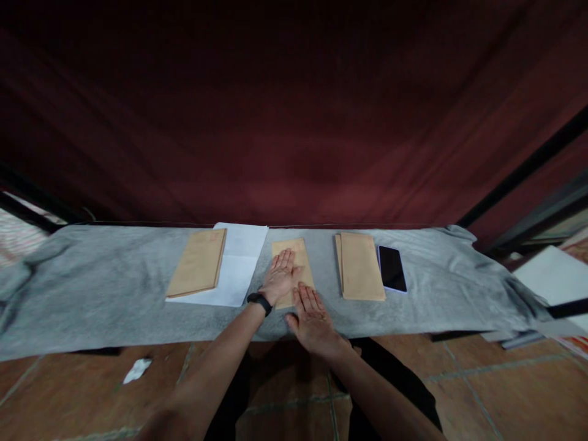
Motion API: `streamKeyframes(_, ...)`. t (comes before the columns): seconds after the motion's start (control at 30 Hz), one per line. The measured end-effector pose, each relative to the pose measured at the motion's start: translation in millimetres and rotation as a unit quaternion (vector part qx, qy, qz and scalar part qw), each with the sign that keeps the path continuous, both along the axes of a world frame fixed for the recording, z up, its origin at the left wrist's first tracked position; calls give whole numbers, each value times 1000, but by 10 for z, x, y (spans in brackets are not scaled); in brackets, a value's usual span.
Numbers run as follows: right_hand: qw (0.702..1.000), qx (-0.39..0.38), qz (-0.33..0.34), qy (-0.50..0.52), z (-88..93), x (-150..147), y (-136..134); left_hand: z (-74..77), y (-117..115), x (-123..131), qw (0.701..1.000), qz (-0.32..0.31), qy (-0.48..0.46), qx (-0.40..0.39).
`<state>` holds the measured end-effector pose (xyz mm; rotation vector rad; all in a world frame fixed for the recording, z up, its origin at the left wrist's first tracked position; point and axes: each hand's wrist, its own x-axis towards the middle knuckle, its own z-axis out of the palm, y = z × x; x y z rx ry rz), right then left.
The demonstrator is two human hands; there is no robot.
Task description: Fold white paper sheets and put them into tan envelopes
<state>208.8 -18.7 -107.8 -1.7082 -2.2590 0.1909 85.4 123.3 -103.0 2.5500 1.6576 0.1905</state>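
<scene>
While grey cloth [436, 288] stretches across our view, a white sheet [239, 266] lies at nine o'clock, partly hidden under one envelope stack [196, 262]; another stack [364, 267] sits at three. Between them, we see the middle envelope [304, 256], much of it covered: our left hand [279, 280] rests flat there, grasping nothing, our right hand [315, 321] likewise flat at the five o'clock edge. Beyond three o'clock lies a dark-screened phone [392, 269]. We cannot read the envelopes' faint reddish marks.
</scene>
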Motion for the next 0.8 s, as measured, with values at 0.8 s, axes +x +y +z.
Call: streamKeyframes(0.8, 992, -13, -127, -13, 127, 217, 261, 83, -993, -313, 993, -119, -13, 21)
